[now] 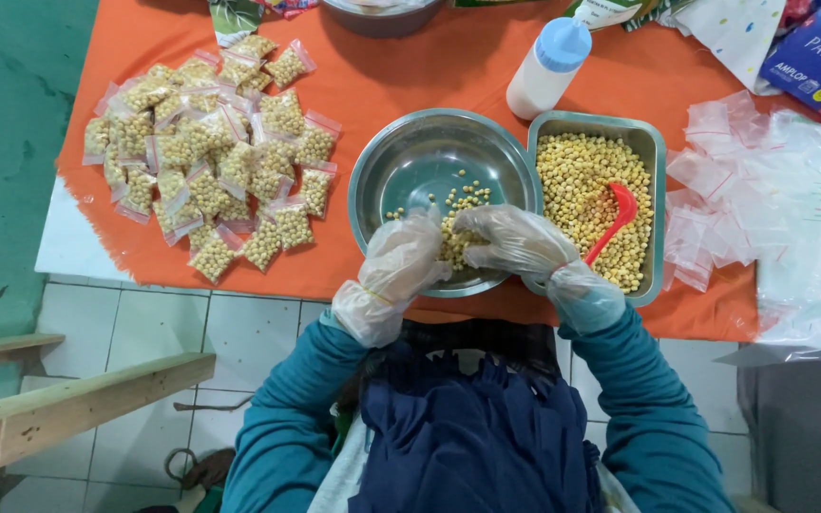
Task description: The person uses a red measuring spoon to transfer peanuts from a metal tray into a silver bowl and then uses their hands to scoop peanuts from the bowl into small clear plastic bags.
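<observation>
Both my hands wear clear plastic gloves and meet over the near rim of a round steel bowl (pixel 420 157). My left hand (pixel 397 269) and my right hand (pixel 517 243) together hold a small clear bag of yellow beans (pixel 451 245) between the fingertips. A few loose yellow beans (pixel 465 197) lie in the bowl. Right of it, a rectangular steel tray (pixel 593 122) is full of yellow beans with a red plastic spoon (pixel 616 220) resting in them.
A heap of several filled, red-striped zip bags (pixel 209 152) lies at the left on the orange tablecloth (pixel 429 71). Empty clear bags (pixel 715 190) are piled at the right. A white bottle with a blue cap (pixel 549 66) stands behind the tray. Wooden bench (pixel 68 404) lower left.
</observation>
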